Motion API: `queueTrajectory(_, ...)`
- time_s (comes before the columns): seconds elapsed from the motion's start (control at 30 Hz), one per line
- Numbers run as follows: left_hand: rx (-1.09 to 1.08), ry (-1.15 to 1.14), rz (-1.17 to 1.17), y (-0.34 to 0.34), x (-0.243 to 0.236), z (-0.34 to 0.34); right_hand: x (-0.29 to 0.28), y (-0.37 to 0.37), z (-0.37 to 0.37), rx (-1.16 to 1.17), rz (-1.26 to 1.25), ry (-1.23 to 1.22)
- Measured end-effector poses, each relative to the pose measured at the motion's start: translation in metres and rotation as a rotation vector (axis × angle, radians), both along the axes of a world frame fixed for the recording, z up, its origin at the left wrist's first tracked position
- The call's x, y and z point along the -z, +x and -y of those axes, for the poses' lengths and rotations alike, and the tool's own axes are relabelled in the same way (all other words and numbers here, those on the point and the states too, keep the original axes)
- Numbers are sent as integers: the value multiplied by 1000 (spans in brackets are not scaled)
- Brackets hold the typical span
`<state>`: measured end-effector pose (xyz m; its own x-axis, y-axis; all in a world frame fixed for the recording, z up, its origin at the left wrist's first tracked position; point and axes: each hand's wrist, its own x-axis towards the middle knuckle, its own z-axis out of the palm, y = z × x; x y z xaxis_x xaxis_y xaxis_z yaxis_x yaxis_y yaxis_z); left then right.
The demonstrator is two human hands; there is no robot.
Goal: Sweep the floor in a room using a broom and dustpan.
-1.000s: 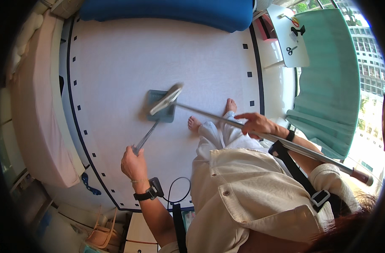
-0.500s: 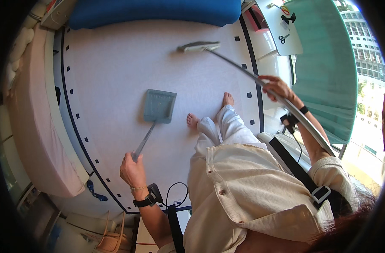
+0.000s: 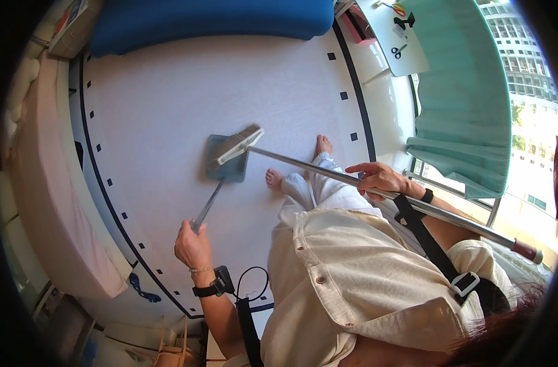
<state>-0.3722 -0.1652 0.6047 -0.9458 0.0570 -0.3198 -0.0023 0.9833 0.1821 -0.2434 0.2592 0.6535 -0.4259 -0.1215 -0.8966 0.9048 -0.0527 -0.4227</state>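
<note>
My left hand (image 3: 193, 246) is closed round the end of a dustpan's long handle. The grey-blue dustpan (image 3: 235, 172) lies on the pale floor, left of my bare feet. A broom (image 3: 239, 147) with a pale head and dark bristles is over the dustpan, covering part of its pan. My right hand (image 3: 382, 178) grips the broom's metal pole (image 3: 303, 164), with the index finger stretched along it. The pole slants past my right forearm to a brown-and-grey end cap (image 3: 528, 251). Whether the bristles touch the pan I cannot tell.
A blue couch (image 3: 218, 21) spans the far side. On the left stands a bed with a pinkish cover (image 3: 52, 183). A white table (image 3: 407, 52) with scissors (image 3: 399, 51) is at the far right, beside a green curtain (image 3: 462, 104). Dark tape (image 3: 352, 73) borders the floor.
My right hand has moved down and slightly left. The broom head has swung left and nearer, from the bare floor to over the dustpan. My left hand and the dustpan have barely moved.
</note>
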Motion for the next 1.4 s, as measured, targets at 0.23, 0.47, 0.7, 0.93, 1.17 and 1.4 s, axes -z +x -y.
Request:
queueTrajectory(0.23,21,-11,-1,1,1,10,5,18,-20,178,-31,7)
queueTrajectory(0.47,95,-1,-8,-1,-13,15,12,19,-67,442,-40,304)
queueTrajectory(0.7,92,0,-26,12,-2,16,32,51,2,488,68,-26)
queueTrajectory(0.93,101,-37,-45,15,-5,20,4,67,34,455,59,-317)
queueTrajectory(1.17,81,-18,-103,27,-8,29,8,114,14,458,-85,-177)
queueTrajectory(1.4,68,-23,-100,30,-46,54,21,195,-38,673,-103,114)
